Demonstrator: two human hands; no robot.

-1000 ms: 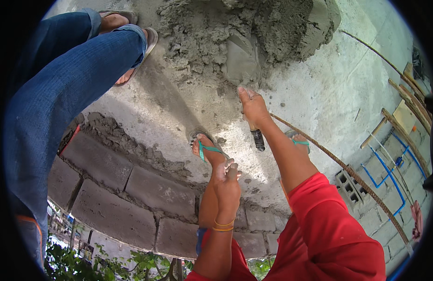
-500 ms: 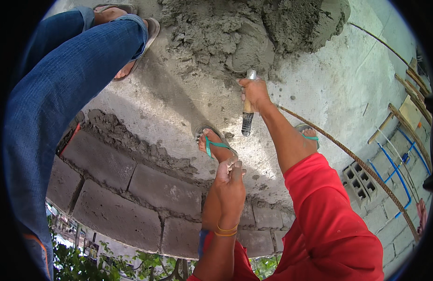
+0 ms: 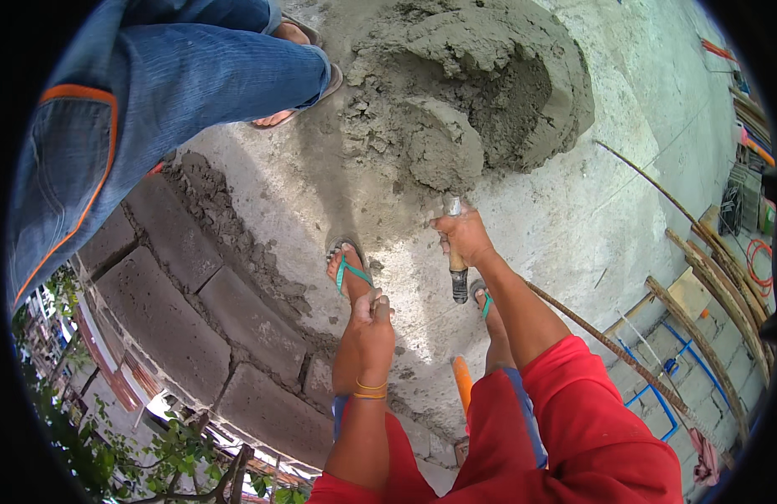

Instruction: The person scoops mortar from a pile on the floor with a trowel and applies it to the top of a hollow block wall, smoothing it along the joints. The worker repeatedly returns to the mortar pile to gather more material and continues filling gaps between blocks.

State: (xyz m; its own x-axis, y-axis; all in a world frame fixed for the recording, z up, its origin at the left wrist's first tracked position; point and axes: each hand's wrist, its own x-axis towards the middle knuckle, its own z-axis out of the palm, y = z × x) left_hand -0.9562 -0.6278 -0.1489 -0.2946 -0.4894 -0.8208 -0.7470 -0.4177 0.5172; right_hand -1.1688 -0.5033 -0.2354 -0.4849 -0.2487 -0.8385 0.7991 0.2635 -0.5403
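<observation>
My right hand is closed around the wooden handle of a trowel, its dark butt end towards me. The trowel's metal neck meets the near edge of a heap of wet grey mortar; the blade is hidden by mortar. A smooth, rounded lump of mortar lies just beyond the neck, and a hollow shows in the heap to its right. My left hand is curled into a loose fist above my sandalled foot, with nothing visible in it. A yellow band circles that wrist.
Another person in jeans stands close at the left. A low block wall with crumbled mortar curves along the left. A bent rebar runs along the right, near wooden poles and blue pipes. An orange pipe stands near my legs.
The view has shifted, so the mortar heap and my feet sit differently in it. My right hand still grips the trowel at the heap's near edge. My left hand stays closed.
</observation>
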